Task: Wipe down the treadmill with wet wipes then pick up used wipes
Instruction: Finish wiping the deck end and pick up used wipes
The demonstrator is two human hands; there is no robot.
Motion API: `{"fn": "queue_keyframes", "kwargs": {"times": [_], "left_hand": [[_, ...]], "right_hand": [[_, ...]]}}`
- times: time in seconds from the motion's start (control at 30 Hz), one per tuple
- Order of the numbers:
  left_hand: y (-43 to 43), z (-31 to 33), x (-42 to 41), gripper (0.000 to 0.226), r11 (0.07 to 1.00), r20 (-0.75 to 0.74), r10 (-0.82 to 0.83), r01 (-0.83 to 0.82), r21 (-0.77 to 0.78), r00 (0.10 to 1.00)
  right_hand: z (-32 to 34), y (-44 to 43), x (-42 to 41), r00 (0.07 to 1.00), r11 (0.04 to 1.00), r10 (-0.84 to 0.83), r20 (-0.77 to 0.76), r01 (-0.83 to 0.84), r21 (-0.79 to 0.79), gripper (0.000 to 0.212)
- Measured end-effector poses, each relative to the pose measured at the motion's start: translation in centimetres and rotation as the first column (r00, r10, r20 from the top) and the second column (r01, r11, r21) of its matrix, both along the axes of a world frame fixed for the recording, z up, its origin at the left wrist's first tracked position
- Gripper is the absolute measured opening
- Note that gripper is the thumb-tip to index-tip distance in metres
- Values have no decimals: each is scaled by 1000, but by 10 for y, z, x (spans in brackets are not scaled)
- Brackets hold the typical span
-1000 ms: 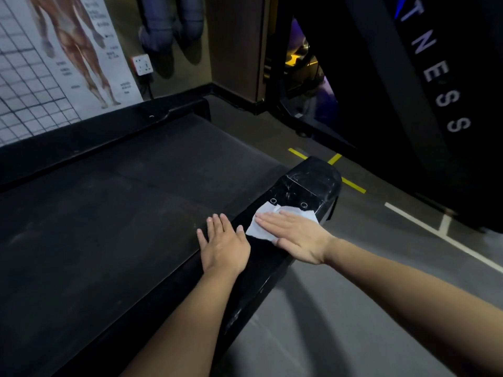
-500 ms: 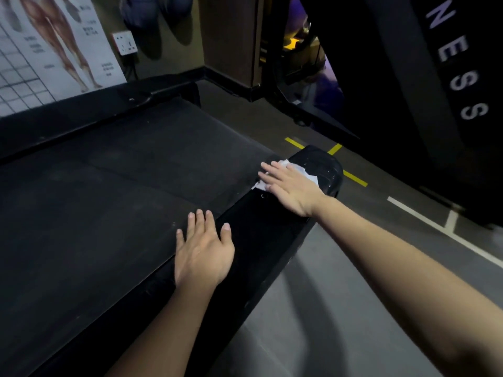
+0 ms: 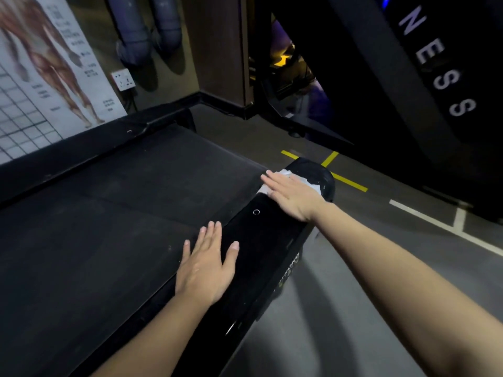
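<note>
The right hand (image 3: 292, 195) lies flat with straight fingers, pressing a white wet wipe (image 3: 304, 178) onto the far end of the treadmill's black side rail (image 3: 261, 240). The left hand (image 3: 208, 263) rests released, fingers spread, on the rail's near edge beside the dark belt (image 3: 109, 213).

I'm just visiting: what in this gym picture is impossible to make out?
All in the head view:
- wet wipe: mostly hidden under the right hand, so its shape is unclear.
- poster: captions too small and blurred; cut off by the left edge.
- yellow lettering on the treadmill side rail: too dark and angled to read.
- wall lettering: only "NESS" shows; the top edge cuts off the rest.
</note>
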State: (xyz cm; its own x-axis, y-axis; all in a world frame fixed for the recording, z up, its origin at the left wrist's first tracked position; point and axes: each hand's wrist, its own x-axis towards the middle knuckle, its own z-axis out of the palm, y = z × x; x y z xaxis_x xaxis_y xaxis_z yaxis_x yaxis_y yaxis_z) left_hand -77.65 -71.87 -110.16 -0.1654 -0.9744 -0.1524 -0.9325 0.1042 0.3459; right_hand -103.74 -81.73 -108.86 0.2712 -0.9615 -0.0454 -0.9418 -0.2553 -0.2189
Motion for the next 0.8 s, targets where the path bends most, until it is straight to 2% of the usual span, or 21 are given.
{"fn": "queue_keyframes", "kwargs": {"times": [0.1, 0.2, 0.3, 0.37, 0.43, 0.47, 0.53, 0.6, 0.63, 0.7, 0.77, 0.8], "left_hand": [[-11, 7, -30, 79, 998, -77, 53, -51, 39, 996], [-23, 6, -51, 86, 996, -2, 53, -52, 65, 999], [-27, -1, -52, 87, 997, 33, 55, -57, 54, 998], [-26, -4, -52, 84, 997, 33, 56, -58, 49, 998], [-27, -4, -52, 83, 997, 40, 57, -59, 42, 998], [-27, -5, -53, 83, 997, 40, 60, -62, 42, 997], [-27, -4, -53, 82, 997, 40, 57, -59, 43, 998], [-26, -4, -53, 81, 997, 43, 56, -58, 41, 997], [-27, -3, -53, 81, 997, 41, 55, -57, 42, 998], [-27, -3, -52, 81, 997, 38, 53, -55, 46, 998], [-27, -3, -53, 80, 997, 37, 55, -57, 47, 998], [-26, -2, -53, 80, 997, 40, 53, -55, 49, 998]], "right_hand": [[-3, -24, -25, 988, 987, -155, 11, 155, 31, 57], [-9, -36, -50, 966, 966, -258, 31, 257, 21, 58], [-18, -49, -68, 935, 934, -353, 19, 354, -52, 52], [-25, -53, -75, 872, 884, -465, 155, 468, 22, 59], [-27, -47, -74, 717, 800, -579, 389, 592, 99, 65], [-29, -42, -73, 603, 752, -612, 511, 644, 141, 62], [-33, -32, -72, 303, 649, -648, 699, 699, 299, 57], [-40, -20, -73, 68, 561, -647, 759, 717, 414, 46], [-46, -16, -75, -24, 529, -618, 786, 727, 438, 39], [-52, -8, -68, -201, 481, -523, 828, 733, 481, 38], [-50, 3, -60, -332, 477, -415, 847, 714, 513, 36], [-45, 8, -59, -350, 484, -378, 857, 714, 506, 37]]}}
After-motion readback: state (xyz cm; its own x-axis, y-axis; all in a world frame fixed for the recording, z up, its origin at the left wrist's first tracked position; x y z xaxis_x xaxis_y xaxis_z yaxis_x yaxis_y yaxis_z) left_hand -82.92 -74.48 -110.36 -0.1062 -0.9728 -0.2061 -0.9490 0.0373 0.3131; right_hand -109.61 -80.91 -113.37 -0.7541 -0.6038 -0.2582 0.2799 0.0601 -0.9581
